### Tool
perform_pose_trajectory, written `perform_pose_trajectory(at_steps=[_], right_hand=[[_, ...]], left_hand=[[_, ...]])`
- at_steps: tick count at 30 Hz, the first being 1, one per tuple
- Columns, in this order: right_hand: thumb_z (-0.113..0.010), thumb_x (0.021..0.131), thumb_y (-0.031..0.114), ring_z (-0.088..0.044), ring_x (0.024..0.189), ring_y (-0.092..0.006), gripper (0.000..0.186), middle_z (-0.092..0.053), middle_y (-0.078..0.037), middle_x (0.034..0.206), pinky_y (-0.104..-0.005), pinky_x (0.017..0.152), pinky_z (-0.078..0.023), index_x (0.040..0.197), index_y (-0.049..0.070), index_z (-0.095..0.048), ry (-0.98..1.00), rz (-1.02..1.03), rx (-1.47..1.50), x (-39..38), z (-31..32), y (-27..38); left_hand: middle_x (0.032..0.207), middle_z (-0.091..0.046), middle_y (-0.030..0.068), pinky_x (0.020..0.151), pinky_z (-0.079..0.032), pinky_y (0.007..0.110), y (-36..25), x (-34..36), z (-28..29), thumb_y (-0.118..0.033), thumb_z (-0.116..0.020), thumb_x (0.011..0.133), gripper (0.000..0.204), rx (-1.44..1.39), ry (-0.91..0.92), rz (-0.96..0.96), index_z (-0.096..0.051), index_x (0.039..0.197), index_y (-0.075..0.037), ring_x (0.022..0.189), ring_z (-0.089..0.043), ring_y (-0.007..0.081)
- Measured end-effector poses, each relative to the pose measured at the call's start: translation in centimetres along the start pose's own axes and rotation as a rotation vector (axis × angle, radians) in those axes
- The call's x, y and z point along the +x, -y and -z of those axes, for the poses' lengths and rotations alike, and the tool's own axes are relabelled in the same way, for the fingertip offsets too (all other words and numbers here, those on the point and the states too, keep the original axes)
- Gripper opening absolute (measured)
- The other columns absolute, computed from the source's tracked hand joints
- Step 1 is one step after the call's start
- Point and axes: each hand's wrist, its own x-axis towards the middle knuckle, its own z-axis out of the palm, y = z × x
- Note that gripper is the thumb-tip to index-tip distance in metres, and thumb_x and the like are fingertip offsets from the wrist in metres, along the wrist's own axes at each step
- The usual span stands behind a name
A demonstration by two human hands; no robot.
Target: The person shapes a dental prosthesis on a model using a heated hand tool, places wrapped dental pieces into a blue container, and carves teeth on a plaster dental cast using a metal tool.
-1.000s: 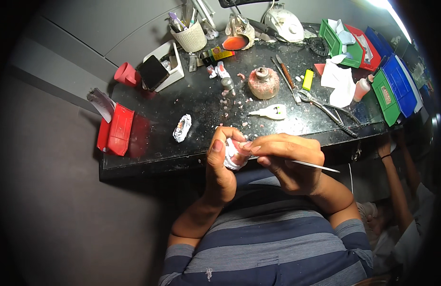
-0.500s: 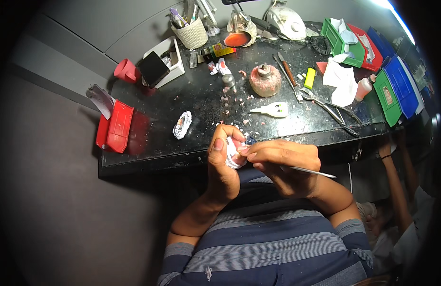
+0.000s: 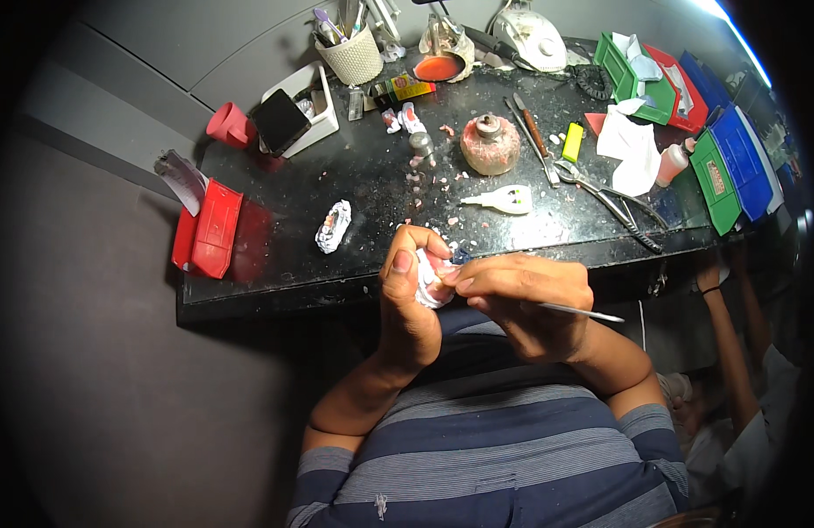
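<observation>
In the head view, the left hand (image 3: 409, 304) is curled round a small white and pink cast (image 3: 435, 295), held up in front of the table's near edge, and its fingers and thumb cover much of the piece. The right hand (image 3: 539, 299) grips a slim metal tool (image 3: 591, 313) with its fingers bunched close; the handle pokes out past the palm, but the working end is lost among the fingertips right at the cast, so I can't tell whether it touches. Just beyond them a dark blue patch (image 3: 460, 255) is too small to name. On the black table (image 3: 284, 220), a second cast (image 3: 334, 226) lies off to the left, its detail washed out by glare. Farther back stands a jar (image 3: 489, 154) smeared pink, with a white bottle (image 3: 510, 201) lying nearer and pliers (image 3: 613, 202) to the right. A black slab (image 3: 280, 122) hides part of a white tray (image 3: 323, 123). At the far right, another person's arm (image 3: 728, 343) shows dimly, the body mostly swallowed by the dark rim.
</observation>
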Motion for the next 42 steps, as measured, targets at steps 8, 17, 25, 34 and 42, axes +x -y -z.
perform_pose_trajectory(at_steps=[8,17,25,34,42], right_hand=[[-0.073,0.081,-0.007,-0.074,0.083,-0.0273,0.019,-0.073,-0.016,0.092,-0.0329,0.072,-0.059,0.099,-0.003,-0.071,-0.012,0.012,-0.016,0.2,-0.1,0.0],[-0.073,0.081,-0.006,-0.074,0.082,-0.0274,0.019,-0.073,-0.015,0.092,-0.0329,0.072,-0.059,0.099,-0.002,-0.07,0.012,-0.002,0.006,0.2,0.0,0.0],[-0.073,0.081,-0.007,-0.074,0.083,-0.0271,0.02,-0.073,-0.015,0.093,-0.0334,0.073,-0.059,0.1,-0.003,-0.07,0.024,0.011,0.019,0.4,0.3,-0.2],[-0.072,0.081,-0.007,-0.074,0.085,-0.027,0.02,-0.074,-0.015,0.094,-0.0337,0.074,-0.06,0.1,-0.002,-0.07,0.071,-0.01,0.04,0.2,0.6,-0.2],[-0.073,0.081,-0.006,-0.075,0.086,-0.0271,0.019,-0.074,-0.014,0.094,-0.0334,0.074,-0.06,0.1,-0.002,-0.071,0.071,-0.004,0.053,0.3,0.8,-0.9]], left_hand=[[0.081,-0.047,0.0004,0.069,-0.032,0.024,0.1,0.1,0.1,-0.061,-0.028,0.097,0.062,-0.008,-0.003,0.002,-0.054,0.092,-0.005,0.075,-0.042,0.0092],[0.076,-0.048,0.0001,0.063,-0.032,0.024,0.3,0.1,0.1,-0.056,-0.029,0.099,0.057,-0.043,0.01,-0.022,-0.053,0.093,-0.005,0.069,-0.04,0.0076],[0.08,-0.048,0.0005,0.069,-0.032,0.025,0.3,0.1,0.2,-0.06,-0.027,0.098,0.062,-0.034,-0.008,0.013,-0.054,0.09,-0.004,0.075,-0.043,0.0094],[0.077,-0.048,0.0001,0.067,-0.032,0.024,0.4,0.1,0.3,-0.061,-0.026,0.098,0.064,-0.074,0.019,0.091,-0.053,0.089,-0.004,0.073,-0.043,0.009],[0.076,-0.049,-0.0002,0.066,-0.032,0.025,0.4,0.3,0.5,-0.06,-0.025,0.098,0.064,-0.087,0.048,0.14,-0.054,0.088,-0.003,0.071,-0.043,0.0089]])
